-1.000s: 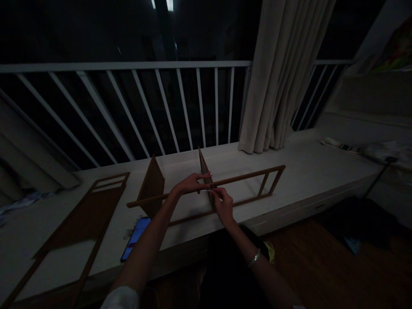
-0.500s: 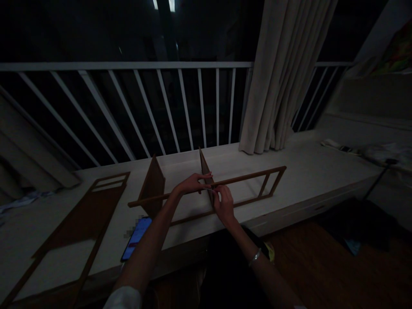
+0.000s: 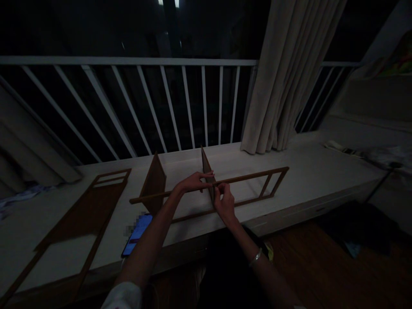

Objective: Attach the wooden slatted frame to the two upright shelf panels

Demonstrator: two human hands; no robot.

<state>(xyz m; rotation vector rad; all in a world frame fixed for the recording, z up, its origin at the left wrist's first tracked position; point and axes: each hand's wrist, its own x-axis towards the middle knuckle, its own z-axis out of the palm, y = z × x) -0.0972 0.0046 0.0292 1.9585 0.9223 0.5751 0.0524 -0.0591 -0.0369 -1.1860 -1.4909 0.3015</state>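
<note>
A brown wooden frame (image 3: 251,176) lies along the white ledge, with two upright boards, a left board (image 3: 153,183) and a middle board (image 3: 206,164), joined across it. My left hand (image 3: 193,182) rests over the upper rail beside the middle board, gripping it with the index finger stretched past the board's edge. Just right of that joint, my right hand (image 3: 225,201) is closed in a pinch against the rail. Whatever lies between its fingertips is too small and dark to make out.
A lit phone (image 3: 137,235) lies by my left forearm. Further left, another brown wooden frame with a panel (image 3: 86,212) lies flat on the ledge (image 3: 309,171). Behind stand a white railing (image 3: 128,61) and a beige curtain (image 3: 277,86). Dark cloth (image 3: 363,227) is on the floor at right.
A thin light-coloured strip seen between my hands earlier no longer shows. My right hand keeps its pinch at the joint with a slight finger shift. The view has moved slightly.
</note>
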